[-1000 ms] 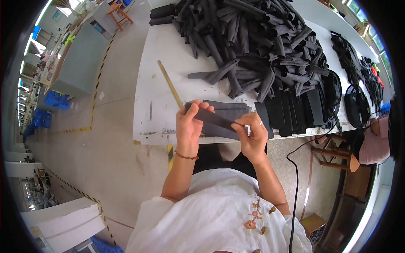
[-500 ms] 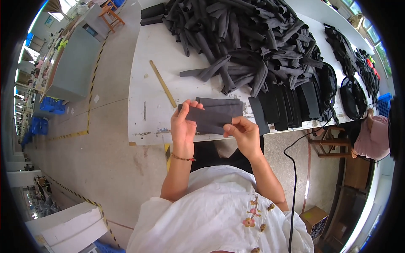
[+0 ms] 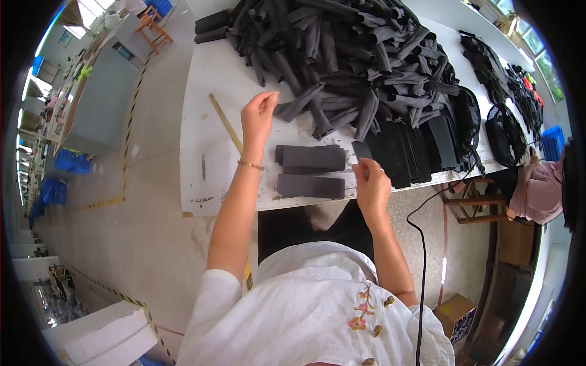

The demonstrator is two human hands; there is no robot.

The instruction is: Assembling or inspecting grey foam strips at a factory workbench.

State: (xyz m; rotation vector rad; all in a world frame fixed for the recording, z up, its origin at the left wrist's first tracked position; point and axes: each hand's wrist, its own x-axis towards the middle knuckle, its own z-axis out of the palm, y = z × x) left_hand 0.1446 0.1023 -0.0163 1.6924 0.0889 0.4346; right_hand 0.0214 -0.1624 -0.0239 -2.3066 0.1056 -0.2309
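My left hand (image 3: 259,114) reaches to the near edge of a large heap of dark grey fabric strips (image 3: 342,55). Its fingers are bent together over the end of one loose strip (image 3: 299,102); whether they grip it is hidden. On the table before me lies a flattened dark grey strip (image 3: 311,186), and just beyond it are overlapping flat strips (image 3: 311,158). My right hand (image 3: 373,186) hovers at their right ends, fingers loosely bent and thumb apart, with nothing seen between them. Beside it begins a row of flat black pieces (image 3: 390,155).
A yellowish ruler (image 3: 225,122) lies on the white table (image 3: 198,152) at the left. Black mesh items (image 3: 505,134) lie to the right. A black cable (image 3: 422,256) hangs over the table edge. Another person in pink (image 3: 540,192) sits at the right, near a wooden stool (image 3: 473,204).
The strip held between both hands now lies flat on the table near the edge. My left hand has moved away to the heap; my right hand has drawn slightly right.
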